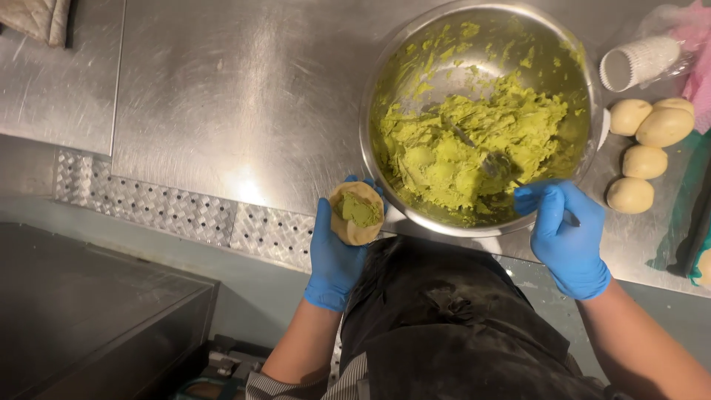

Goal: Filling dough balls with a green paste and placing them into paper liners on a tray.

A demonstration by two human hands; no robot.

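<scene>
My left hand (333, 255), in a blue glove, cups a flattened round of pale dough (356, 213) with a lump of green filling in its middle. It sits just left of a large steel bowl (385, 81) that holds a mass of green paste (474, 141). My right hand (566, 237), also gloved in blue, grips the handle of a metal utensil (495, 164) whose end is buried in the paste at the bowl's near side.
Several pale dough balls (644, 161) lie on the steel counter (222, 96) right of the bowl. A stack of white paper cups (638, 61) lies at the far right by pink plastic. A folded cloth (41, 18) sits top left. Dark equipment stands lower left.
</scene>
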